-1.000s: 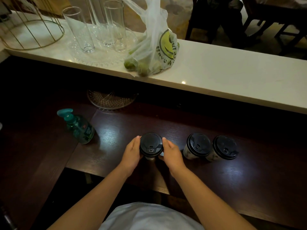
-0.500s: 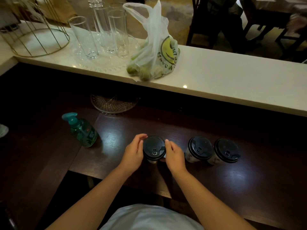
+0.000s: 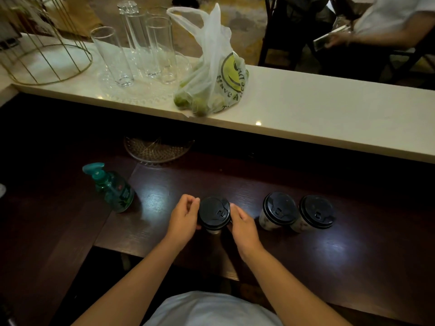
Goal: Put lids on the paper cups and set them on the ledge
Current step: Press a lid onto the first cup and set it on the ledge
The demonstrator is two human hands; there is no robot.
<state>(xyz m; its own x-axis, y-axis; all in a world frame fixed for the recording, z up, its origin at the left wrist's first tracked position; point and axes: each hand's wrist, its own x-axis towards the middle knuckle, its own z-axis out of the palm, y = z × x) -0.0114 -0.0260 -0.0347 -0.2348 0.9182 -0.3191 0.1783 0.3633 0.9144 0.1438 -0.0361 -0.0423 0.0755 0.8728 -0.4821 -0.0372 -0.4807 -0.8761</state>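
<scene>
A: While both hands sit at the nearest paper cup (image 3: 213, 229), note grip: left hand (image 3: 182, 221) w/ fingers curled at lid (image 3: 214, 212) edge, right hand (image 3: 242, 228) touching opposite side. Cup is pinched btwn the two, upright on dark worktop (image 3: 353, 255).

B: Lid status?

A: Black lid sits on that cup, tab toward the right. Whether fully seated, can't tell.

B: Other cups?

A: Two more lidded cups to the right, touching each other: one (image 3: 277, 211), the other (image 3: 315, 214). Both on worktop, not on ledge (image 3: 329, 114).

B: Ledge contents?

A: Pale ledge beyond worktop carries tall glasses (image 3: 131, 48), plastic bag (image 3: 216, 74) w/ green fruit, wire frame (image 3: 47, 50) at left. Teal pump bottle (image 3: 110, 188) stands on worktop, left of the hands.
</scene>
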